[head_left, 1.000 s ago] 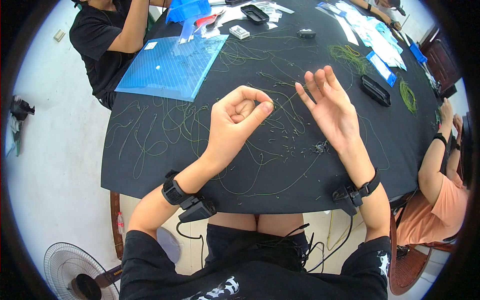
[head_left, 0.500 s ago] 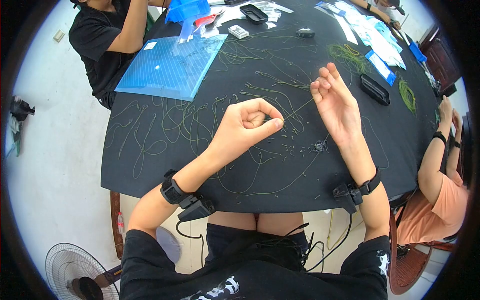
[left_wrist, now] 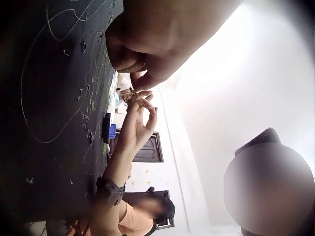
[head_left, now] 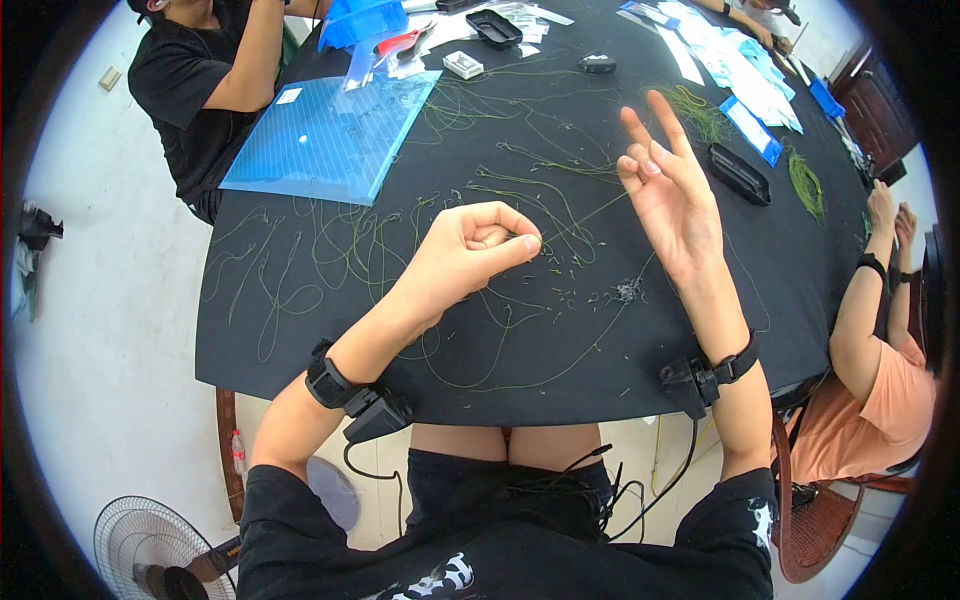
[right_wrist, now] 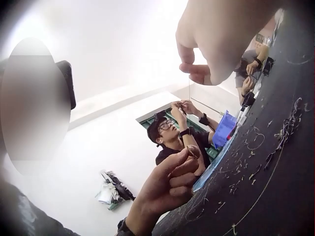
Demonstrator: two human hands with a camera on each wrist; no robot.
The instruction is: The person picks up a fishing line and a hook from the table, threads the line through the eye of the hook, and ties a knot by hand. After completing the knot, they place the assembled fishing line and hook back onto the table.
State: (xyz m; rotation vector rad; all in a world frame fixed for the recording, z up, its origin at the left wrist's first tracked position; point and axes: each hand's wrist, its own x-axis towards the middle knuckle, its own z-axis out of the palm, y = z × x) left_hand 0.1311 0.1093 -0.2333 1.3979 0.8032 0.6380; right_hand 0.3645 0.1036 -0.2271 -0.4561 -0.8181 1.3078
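A length of thin green line (head_left: pixel 600 209) is stretched over the table between the two hands. One end is pinched between thumb and forefinger of the left hand (head_left: pixel 462 247), whose other fingers are curled in; at those fingertips a small curved piece, seemingly a hook, is shown by the right wrist camera, too blurred for certainty. The other end is held by bent fingers of the right hand (head_left: pixel 675 210), its palm turned up and two fingers raised; the exact grip cannot be told.

The step in hand is judged to be the drawing of the line tight at the left fingertips, perhaps to seat a knot. For the next move, a firm left pinch and a steady, even pull by the right seem to be called for.

Below the line, a clump of small metal pieces (head_left: pixel 628 290) is scattered on the black tablecloth (head_left: pixel 590 400), with loose strands around. Farther off, a blue folder (head_left: pixel 325 140), a black tray (head_left: pixel 740 174) and a coil of green line (head_left: pixel 806 188) are laid out.
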